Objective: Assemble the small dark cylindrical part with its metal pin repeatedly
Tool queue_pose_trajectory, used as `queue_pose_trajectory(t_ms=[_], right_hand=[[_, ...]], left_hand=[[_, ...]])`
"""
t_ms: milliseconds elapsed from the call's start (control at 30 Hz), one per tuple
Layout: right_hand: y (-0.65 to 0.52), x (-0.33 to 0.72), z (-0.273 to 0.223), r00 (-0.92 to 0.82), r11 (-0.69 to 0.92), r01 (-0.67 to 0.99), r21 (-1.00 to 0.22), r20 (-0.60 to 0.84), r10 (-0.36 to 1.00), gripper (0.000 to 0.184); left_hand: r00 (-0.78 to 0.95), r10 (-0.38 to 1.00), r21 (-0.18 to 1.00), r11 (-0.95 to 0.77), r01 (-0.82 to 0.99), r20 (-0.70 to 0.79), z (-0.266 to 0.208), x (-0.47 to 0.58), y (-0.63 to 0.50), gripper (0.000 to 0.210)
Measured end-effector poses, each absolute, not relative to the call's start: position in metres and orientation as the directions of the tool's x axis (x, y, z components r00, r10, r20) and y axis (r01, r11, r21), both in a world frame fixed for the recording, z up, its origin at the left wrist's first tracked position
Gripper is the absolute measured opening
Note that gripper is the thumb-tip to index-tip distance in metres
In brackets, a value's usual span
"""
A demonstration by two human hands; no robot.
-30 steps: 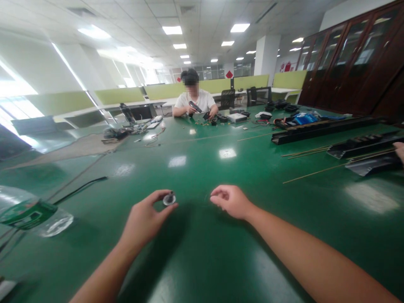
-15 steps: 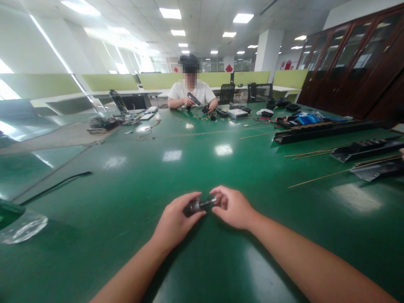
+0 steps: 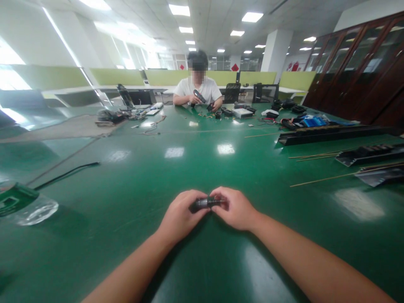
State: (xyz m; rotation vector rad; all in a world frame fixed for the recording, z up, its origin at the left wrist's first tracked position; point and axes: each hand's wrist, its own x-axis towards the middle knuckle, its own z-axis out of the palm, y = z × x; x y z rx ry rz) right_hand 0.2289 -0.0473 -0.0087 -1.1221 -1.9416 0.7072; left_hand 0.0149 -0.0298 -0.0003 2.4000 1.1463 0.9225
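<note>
Low over the green table, a dark cylindrical part (image 3: 202,203) with a narrower, ribbed-looking shaft points to the right. My left hand (image 3: 183,212) is closed around its thick end, thumb below and fingers above. My right hand (image 3: 235,208) is closed too, its thumb and fingertips pinching the narrow end beside the body. The fingertips of both hands almost meet. Fingers cover much of the part, and its exact kind cannot be made out.
Across the green table (image 3: 151,181) a person (image 3: 198,90) holds a dark tool. Black channels (image 3: 322,135) and thin rods (image 3: 322,180) lie right. A clear bottle (image 3: 38,210) and black cable (image 3: 67,173) are left. Electronic parts (image 3: 243,112) sit at the far side.
My right hand has come closer to the left, and its fingers now surround the shaft, which showed more openly before. The view has shifted slightly left.
</note>
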Motion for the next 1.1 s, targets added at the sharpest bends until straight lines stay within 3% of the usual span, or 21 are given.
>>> queue_pose_trajectory(t_ms=[233, 1100], right_hand=[[-0.0461, 0.2292, -0.0053, -0.325, 0.469, 0.449, -0.761, 0.350, 0.879, 0.017], [-0.0417, 0.2307, -0.0052, -0.314, 0.433, 0.444, -0.784, 0.317, 0.895, 0.012]], left_hand=[[0.471, 0.779, 0.544, -0.626, 0.558, 0.414, 0.0005, 0.0159, -0.0298, 0.021], [0.425, 0.783, 0.586, -0.622, 0.519, 0.454, 0.0043, 0.0186, -0.0315, 0.018]])
